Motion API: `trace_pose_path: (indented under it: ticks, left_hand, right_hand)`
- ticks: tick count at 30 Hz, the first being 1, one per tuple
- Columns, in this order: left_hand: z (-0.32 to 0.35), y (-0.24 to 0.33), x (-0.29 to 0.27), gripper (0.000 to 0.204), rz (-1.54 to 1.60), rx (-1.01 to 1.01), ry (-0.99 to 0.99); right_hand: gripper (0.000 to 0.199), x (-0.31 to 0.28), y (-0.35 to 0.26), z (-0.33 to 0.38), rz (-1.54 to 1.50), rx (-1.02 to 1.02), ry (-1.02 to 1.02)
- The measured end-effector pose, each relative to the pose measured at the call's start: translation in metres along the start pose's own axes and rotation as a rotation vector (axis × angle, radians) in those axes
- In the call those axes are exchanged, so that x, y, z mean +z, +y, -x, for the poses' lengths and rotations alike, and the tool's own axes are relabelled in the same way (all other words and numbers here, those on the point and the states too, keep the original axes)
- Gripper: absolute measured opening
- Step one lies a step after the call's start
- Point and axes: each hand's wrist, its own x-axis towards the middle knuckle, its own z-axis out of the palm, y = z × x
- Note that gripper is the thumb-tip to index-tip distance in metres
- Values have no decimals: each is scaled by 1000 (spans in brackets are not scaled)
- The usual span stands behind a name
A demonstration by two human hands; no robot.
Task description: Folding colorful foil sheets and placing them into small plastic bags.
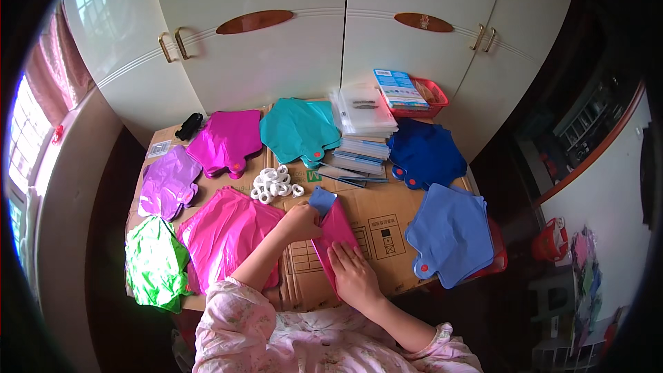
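Observation:
A narrow folded pink sheet (333, 233), thin and glossy, lies on the cardboard surface in front of me. From its upper end sticks out a small blue-grey piece (322, 199). My left hand (302, 222) is closed at the sheet's upper left edge; its fingertips are partly hidden. My right hand (354, 276) rests flat on the lower part of the sheet, fingers stretched out. Left of my left forearm spreads a stack of wide pink sheets (224, 228). Just beyond my left hand is a pile of small white rings (271, 184).
Around the cardboard (387, 217) lie green (155, 262), lilac (168, 181), magenta (224, 141), teal (297, 131), navy (429, 152) and blue (452, 235) sheets. Card stacks (359, 155), clear bags (362, 110) and a red basket (435, 97) stand at the back, before white cabinets (262, 62).

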Motion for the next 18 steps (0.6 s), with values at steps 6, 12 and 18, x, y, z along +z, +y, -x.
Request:
trace_pose_path:
  ticks: [6,12,18]
  left_hand:
    - [-3,3,3,26,-102,-36,-29]
    - [7,13,27,18,-425,37,234]
    - [31,62,30,31,-72,415,36]
  right_hand:
    - [47,0,2,1,-50,2,12]
    - [43,0,2,0,-55,-8,25]
    - [34,9,7,3,-57,-13,53]
